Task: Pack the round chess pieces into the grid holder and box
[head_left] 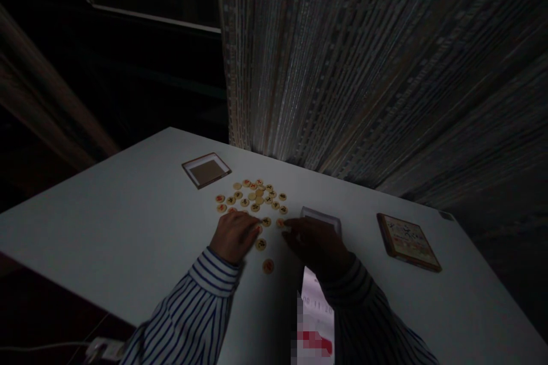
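Note:
Round wooden Chinese chess pieces [255, 207] with red or black characters lie in a loose cluster on the white table. My left hand [233, 235] is at the near side of the cluster, its fingers curled and closed around a red-marked piece [258, 229], partly covered. Another piece [266, 221] lies right by its fingertips. To the right, my right hand [317, 242] is in shadow, with thumb and forefinger closed at the edge of a red-marked piece [280, 223]. Two pieces, one black-marked [261, 244] and one red-marked [268, 266], lie nearer to me.
An open box part [206, 170] is at the back left. Behind my right hand sits a grey-rimmed tray [322, 217], partly hidden. A lit phone [317, 302] lies below my right wrist. A printed box lid [408, 241] rests at right. Curtains [325, 68] hang behind the table.

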The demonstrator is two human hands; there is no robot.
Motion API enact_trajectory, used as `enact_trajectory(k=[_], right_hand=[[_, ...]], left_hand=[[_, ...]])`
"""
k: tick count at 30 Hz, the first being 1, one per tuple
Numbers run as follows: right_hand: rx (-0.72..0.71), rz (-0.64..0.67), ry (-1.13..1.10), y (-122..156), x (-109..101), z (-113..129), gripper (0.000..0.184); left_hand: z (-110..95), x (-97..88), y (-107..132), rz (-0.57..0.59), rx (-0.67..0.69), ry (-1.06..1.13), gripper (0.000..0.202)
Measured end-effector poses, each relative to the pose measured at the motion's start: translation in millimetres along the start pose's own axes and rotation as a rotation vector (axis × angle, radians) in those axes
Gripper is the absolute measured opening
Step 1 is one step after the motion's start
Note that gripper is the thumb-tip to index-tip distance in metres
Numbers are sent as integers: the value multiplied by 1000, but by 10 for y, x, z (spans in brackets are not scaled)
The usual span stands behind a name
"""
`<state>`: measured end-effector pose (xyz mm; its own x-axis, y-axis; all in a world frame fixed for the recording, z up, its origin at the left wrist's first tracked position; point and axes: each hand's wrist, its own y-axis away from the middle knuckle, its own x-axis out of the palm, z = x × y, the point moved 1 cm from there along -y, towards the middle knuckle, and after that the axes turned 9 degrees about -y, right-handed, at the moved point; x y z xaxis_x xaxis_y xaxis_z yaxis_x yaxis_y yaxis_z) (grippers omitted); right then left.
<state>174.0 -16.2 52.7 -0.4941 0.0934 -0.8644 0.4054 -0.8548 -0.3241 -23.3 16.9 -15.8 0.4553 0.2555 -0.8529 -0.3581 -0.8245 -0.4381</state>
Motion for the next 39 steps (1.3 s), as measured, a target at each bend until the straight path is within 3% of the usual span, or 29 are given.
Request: enact_trajectory(k=[6, 13, 26, 39], right_hand=[[8, -14, -12, -84, 101, -33, 21], [16, 82, -4, -87, 244, -94, 21], [39, 147, -37, -102, 242, -88, 23], [62, 162, -35, -95, 194, -96, 23]], left_hand=[[26, 54, 17, 9, 9, -39, 23], [38, 88, 0, 116, 15, -35, 27], [28, 95, -14, 176, 44, -72, 27], [24, 96, -12, 33, 52, -44, 24]])
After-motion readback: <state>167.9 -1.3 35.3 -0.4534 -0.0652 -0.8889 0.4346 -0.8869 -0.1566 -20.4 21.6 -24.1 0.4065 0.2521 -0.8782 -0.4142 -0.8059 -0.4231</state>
